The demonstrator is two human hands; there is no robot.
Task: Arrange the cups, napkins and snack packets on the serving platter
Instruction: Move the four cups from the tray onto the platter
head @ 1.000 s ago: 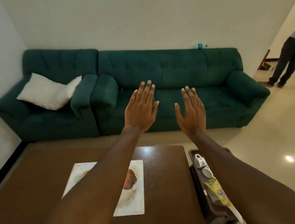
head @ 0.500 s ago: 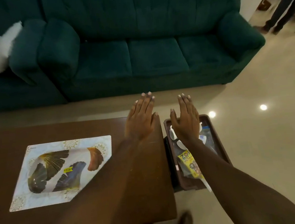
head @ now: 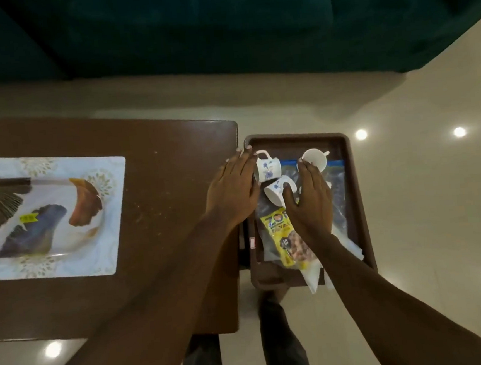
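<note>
In the brown tray (head: 349,172), 3 cups (head: 264,168) lie between both open hands (head: 311,202).

Platter (head: 66,264) lies on table (head: 161,189); tray (head: 354,201) of cups (head: 264,167) sits right.

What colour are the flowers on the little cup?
Blue flowers on a white cup, lying in the brown tray; the head view shows it.
</note>
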